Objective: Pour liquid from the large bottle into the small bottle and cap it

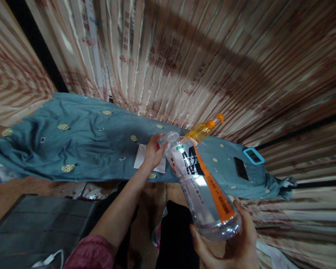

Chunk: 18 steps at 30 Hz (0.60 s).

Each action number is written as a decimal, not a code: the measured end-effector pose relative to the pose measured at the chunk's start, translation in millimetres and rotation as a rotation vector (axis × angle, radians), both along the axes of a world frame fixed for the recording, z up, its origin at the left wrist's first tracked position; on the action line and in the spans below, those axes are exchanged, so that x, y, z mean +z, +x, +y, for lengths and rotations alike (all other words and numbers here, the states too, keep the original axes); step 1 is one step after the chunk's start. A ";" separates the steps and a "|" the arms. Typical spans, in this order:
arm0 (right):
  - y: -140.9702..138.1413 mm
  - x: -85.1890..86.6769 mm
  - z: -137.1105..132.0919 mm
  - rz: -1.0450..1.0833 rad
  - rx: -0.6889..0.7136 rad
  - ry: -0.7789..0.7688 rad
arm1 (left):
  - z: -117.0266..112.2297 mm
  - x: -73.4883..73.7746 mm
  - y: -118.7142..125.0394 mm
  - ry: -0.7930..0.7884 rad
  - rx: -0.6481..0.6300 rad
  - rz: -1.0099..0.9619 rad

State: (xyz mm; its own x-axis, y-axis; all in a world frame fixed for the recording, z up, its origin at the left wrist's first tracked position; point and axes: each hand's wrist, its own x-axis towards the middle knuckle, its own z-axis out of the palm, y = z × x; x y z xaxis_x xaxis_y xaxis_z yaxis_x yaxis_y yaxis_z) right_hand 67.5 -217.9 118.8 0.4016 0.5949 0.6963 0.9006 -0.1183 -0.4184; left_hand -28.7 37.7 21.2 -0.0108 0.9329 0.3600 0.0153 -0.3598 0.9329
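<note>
My right hand (229, 243) is wrapped round the base of a clear plastic bottle (201, 186) with a black and orange label, tilted with its neck pointing away from me. My left hand (153, 151) is closed round the bottle's neck and cap at the far end. Both hands are held over a table covered with a teal cloth (81, 145) dotted with yellow patches. A white sheet of paper (141, 158) lies on the cloth just under my left hand.
An orange squeeze bottle (204, 129) lies on the cloth beyond the clear bottle. A black phone (240, 168) and a device in a blue case (253, 155) rest at the cloth's right end. Striped curtains hang behind. A dark box (36, 228) with a white cable sits lower left.
</note>
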 end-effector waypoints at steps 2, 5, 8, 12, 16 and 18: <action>0.9 -0.3 -0.3 0.006 0.008 -0.010 | 0.1 -0.3 0.4 -0.002 0.006 0.003; 1.8 -0.5 -1.2 0.018 0.013 -0.029 | 0.2 -0.9 0.8 -0.004 0.014 0.005; 1.5 -0.5 -2.0 0.027 -0.004 -0.032 | -0.2 -0.6 0.4 -0.008 0.001 0.002; 0.4 -0.7 -2.1 0.029 -0.014 -0.025 | -1.0 0.5 -0.3 -0.012 -0.017 -0.009; -1.1 -1.1 -1.7 0.024 -0.022 -0.016 | -0.9 0.6 -0.1 -0.021 -0.007 -0.015; -1.1 -1.5 -1.7 0.030 -0.029 -0.014 | -0.8 0.5 0.0 -0.021 -0.001 -0.010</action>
State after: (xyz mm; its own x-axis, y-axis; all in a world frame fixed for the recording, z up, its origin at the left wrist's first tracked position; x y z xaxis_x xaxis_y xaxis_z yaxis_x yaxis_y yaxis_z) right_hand 66.3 -219.5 117.3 0.4390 0.5923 0.6756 0.8838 -0.1496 -0.4432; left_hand -28.6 37.0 21.8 -0.0131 0.9402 0.3402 0.0051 -0.3402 0.9403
